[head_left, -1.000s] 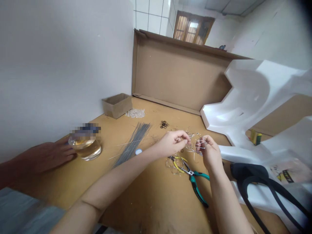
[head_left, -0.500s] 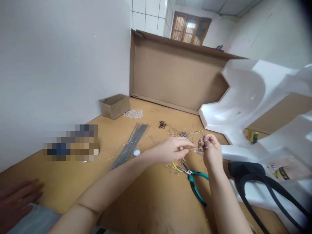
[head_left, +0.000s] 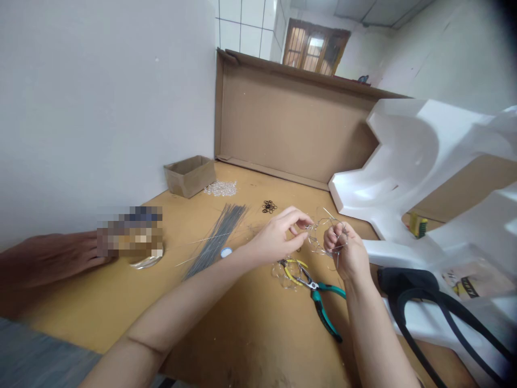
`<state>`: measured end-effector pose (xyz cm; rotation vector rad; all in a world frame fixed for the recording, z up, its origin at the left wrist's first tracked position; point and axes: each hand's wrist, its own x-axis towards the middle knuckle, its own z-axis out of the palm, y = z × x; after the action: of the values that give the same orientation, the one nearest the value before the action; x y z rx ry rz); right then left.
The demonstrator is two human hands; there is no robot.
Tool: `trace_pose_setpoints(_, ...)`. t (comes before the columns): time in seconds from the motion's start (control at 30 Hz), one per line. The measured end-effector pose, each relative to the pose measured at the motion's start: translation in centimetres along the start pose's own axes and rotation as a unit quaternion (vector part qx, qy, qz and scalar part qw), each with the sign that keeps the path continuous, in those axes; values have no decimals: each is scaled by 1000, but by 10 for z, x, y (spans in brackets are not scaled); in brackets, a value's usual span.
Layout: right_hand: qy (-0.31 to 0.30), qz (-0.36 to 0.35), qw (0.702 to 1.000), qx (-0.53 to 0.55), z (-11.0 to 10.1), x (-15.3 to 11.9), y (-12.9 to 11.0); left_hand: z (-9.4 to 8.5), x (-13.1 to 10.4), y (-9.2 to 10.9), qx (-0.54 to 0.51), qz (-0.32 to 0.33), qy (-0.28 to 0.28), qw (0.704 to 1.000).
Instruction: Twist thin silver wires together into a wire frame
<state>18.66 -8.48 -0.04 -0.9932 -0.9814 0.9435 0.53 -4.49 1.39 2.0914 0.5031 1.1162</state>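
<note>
My left hand [head_left: 280,234] has bent fingers at the near side of a tangled, thin silvery bent wire [head_left: 319,237], their tips on its left edge. The thumb sits a little lower, apart from the index finger. Closed round the right side of that wire is my right hand [head_left: 349,250], with loops and a straight end sticking out between the fingers. Below the hands, pliers with green and black handles [head_left: 323,310] lie with their jaws among more bent wire [head_left: 285,275]. Yellow-handled pliers [head_left: 297,272] rest beside them, partly covered by wire.
Straight grey wires [head_left: 218,237] lie left of my forearm beside a small white-blue disc [head_left: 226,251]. Black rings [head_left: 269,206], clear small pieces [head_left: 221,188] and a cardboard box [head_left: 189,177] stand behind. White foam [head_left: 355,188] and a black strap [head_left: 407,291] flank the right. A co-worker's hand [head_left: 76,256] reaches in at left.
My left hand has risen slightly, and the bent wire now spreads more openly between my hands. The co-worker's hand has moved up and right to the blurred object at left.
</note>
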Motion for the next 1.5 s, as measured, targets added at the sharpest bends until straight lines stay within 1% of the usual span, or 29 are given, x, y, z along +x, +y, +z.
trace_pose_setpoints(0.13,-13,18,999,27,0,0,1,1,0,0,21,27,-11,999)
trace_pose_setpoints(0.23,-18,36,997,66,-2,1,2,2,-1,0,41,60,-36,997)
trace_pose_setpoints(0.3,-15,48,995,90,-3,2,2,2,-2,0,80,77,-56,992)
trace_pose_setpoints(0.43,-15,53,993,108,-4,2,-1,4,-2,0,183,84,-86,976)
trace_pose_setpoints(0.5,-17,47,993,111,-3,2,-3,5,-2,-1,202,87,-94,971)
trace_pose_setpoints(0.57,-21,42,992,117,-4,1,-5,4,-2,-2,195,92,-94,972)
trace_pose_setpoints(0.7,-18,43,992,118,-4,0,-5,4,-2,-2,130,88,-76,985)
trace_pose_setpoints(0.77,-16,42,993,111,-2,-1,-4,5,-2,-2,104,63,-41,992)
trace_pose_setpoints(0.9,-30,37,994,94,3,-3,-2,8,-1,-6,89,6,57,994)
trace_pose_setpoints(0.97,-45,42,994,88,6,-5,-2,10,-1,-9,72,-7,76,994)
trace_pose_setpoints(1.1,-73,60,993,77,8,-7,-1,11,0,-12,41,-9,56,998)
trace_pose_setpoints(1.2,-81,65,992,70,7,-7,0,8,1,-9,44,5,40,998)
trace_pose_setpoints(1.37,-71,68,993,63,5,-6,1,3,1,-3,49,13,11,999)
trace_pose_setpoints(1.5,-69,76,993,63,6,-6,1,2,2,-3,57,22,10,998)
